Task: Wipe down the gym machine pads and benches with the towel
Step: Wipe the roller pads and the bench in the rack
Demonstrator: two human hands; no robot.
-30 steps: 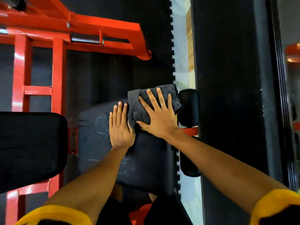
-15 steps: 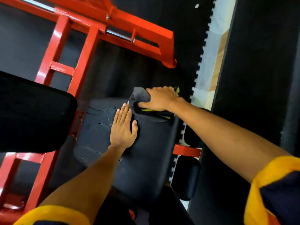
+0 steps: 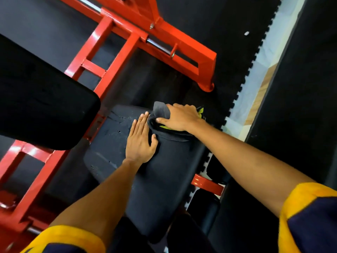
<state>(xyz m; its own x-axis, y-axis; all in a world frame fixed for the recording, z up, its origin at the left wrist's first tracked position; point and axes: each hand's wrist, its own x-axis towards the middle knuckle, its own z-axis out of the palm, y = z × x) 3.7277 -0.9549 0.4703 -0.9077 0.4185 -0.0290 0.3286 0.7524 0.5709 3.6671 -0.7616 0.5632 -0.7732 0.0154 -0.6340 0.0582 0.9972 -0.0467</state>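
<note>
Frame: red machine frame (image 3: 116, 57), behind the pad.
Seat pad: black seat pad (image 3: 164, 179), droplets on its left part.
Left hand: left hand (image 3: 140, 141) flat on the pad, fingers released.
Right hand: right hand (image 3: 182, 117), fingers grasping the towel.
Towel: grey towel (image 3: 160, 109), bunched at the pad's far end.

Readable text: none in view.
Red painted steel machine frame (image 3: 116, 57): plain paint, no lettering, number or brand mark legible.
Black padded vinyl bench seat (image 3: 164, 179): no label or logo legible.
Dark grey folded cloth towel (image 3: 160, 110): a yellow-green patch shows at its edge; too little of it shows to tell whether it carries print.
</note>
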